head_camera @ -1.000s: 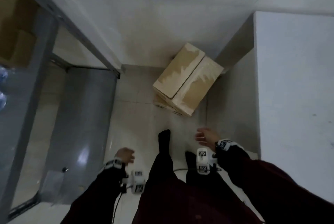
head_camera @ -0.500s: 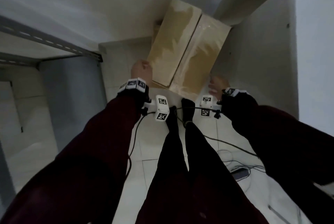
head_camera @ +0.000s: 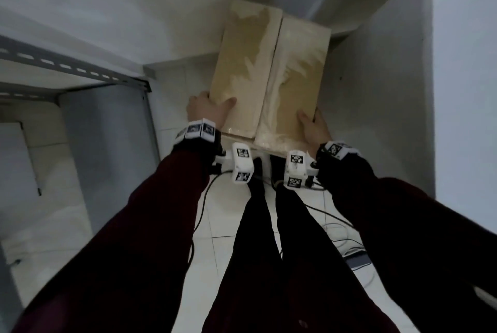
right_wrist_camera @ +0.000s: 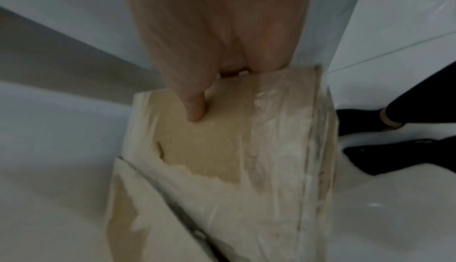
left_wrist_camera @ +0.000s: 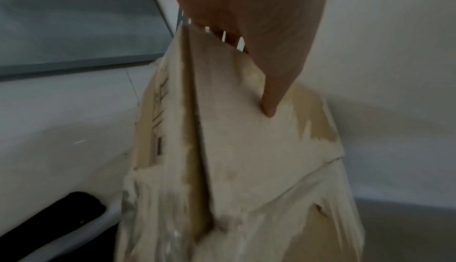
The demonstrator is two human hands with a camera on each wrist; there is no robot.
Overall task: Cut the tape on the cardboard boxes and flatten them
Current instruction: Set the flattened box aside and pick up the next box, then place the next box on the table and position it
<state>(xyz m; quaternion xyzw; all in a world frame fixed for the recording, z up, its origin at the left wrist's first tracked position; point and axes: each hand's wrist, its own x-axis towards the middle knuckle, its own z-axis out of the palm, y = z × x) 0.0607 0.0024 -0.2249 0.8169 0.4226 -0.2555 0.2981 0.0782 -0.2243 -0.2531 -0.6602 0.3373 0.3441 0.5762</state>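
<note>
Both hands on the cardboard box [head_camera: 269,74], near end. Left hand [head_camera: 207,112] clasps its left edge, thumb on top; right hand [head_camera: 313,125] clasps the right edge likewise. Box's long axis runs straight away from the grip, centre seam between the hands. Neither hand nearer. No cutter visible.

You're standing in what looks like a storeroom or back corner of a plain utility space. White tile floor [head_camera: 215,252] runs up to bare white walls [head_camera: 134,9], and a grey slotted-angle metal rack [head_camera: 67,69] stands at your left, the sort used for storage shelving. A worn cardboard box [head_camera: 269,77] sits tucked into the corner, and loose cables [head_camera: 336,225] trail over the tiles by your feet.
</note>
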